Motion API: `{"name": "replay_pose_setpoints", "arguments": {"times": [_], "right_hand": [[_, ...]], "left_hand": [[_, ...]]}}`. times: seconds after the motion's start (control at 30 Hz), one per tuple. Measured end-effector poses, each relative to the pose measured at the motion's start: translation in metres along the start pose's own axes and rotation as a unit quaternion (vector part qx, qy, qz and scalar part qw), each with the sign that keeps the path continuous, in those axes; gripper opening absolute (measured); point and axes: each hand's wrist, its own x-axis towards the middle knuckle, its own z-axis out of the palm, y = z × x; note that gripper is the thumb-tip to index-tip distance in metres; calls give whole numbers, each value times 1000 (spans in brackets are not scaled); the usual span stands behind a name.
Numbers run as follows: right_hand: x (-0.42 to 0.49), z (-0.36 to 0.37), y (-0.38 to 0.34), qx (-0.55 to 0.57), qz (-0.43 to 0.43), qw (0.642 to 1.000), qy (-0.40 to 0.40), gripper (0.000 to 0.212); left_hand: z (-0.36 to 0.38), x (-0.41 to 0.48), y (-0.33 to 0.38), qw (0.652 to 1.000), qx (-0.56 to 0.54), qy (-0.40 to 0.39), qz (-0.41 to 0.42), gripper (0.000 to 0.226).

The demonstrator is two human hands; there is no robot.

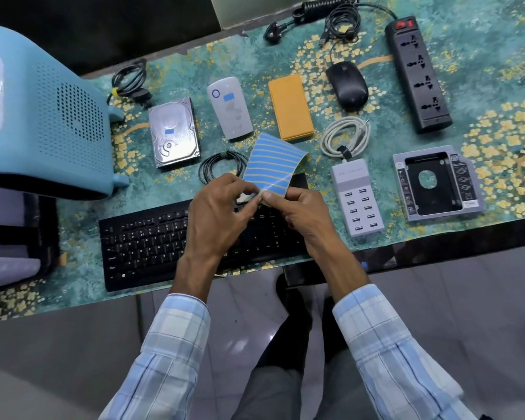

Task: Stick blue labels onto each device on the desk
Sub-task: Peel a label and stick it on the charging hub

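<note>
Above keyboard (152, 237), curled blue label sheet (272, 165), yellow stripes, both hands pinching

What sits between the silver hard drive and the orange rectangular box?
A grey rounded device bearing a blue label, seen in the head view.

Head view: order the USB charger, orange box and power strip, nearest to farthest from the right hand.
1. USB charger, on the desk just right of the right hand.
2. orange box, beyond the hand, mid-desk.
3. power strip, at the far right of the desk.
</note>
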Motion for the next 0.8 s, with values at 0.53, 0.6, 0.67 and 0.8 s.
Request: {"name": "replay_pose_setpoints", "arguments": {"times": [0.53,0.6,0.67,0.8], "right_hand": [[7,13,13,-126,-19,991,51,13],[7,15,15,-178,-30,981,70,15],[2,19,14,-270,-63,953,126,27],[-17,21,5,-339,-202,891,226,63]], "left_hand": [[-6,6,8,946,-201,18,-252,7],[-8,9,11,901,-292,17,-320,12],[-8,12,17,854,-370,8,-366,11],[-4,18,31,788,-442,-36,-426,6]]}}
